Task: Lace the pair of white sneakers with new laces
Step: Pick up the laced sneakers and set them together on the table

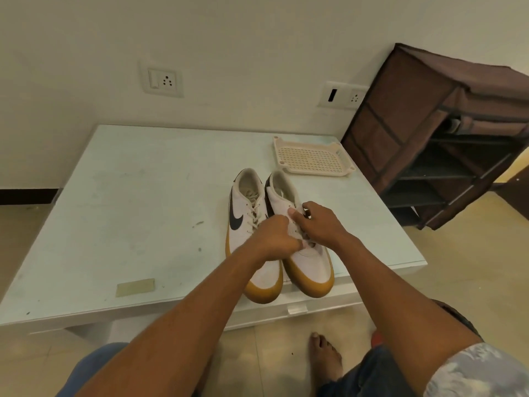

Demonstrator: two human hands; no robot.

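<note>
Pair of sneakers sits side by side on the worktop (128, 210), right of its centre, toes at 6 o'clock toward me and overhanging the near edge a bit, heels at 12. Left sneaker (243, 233): white upper, black swoosh, tan sole, lace already through its eyelets, nobody touching it. Right sneaker (313, 262): same make, touching or just beside the other one, both my hands on its lacing area. Left grip (274, 237) comes in from 7 o'clock, fingers curled tight, clamped on the lace (294, 230) over the tongue. Right grip (325, 224) comes in from 5 o'clock, thumb and fingertips pinched together on the same lace at the sneaker's 3 o'clock eyelet edge; the exact eyelet is hidden under the fingers. Both forearms bare. Cream perforated tray (312, 157) lies flat at 1 o'clock from the sneakers, near the worktop's far right corner, apart from them. Tan tape patch (135, 287) sits at 8 o'clock near the front edge. Brown fabric rack (415, 124) stands at 2 o'clock beside the worktop. Two wall sockets (163, 80) show at 11 and 1 o'clock. Bare foot (325, 359) rests on the floor at 6 o'clock.
</note>
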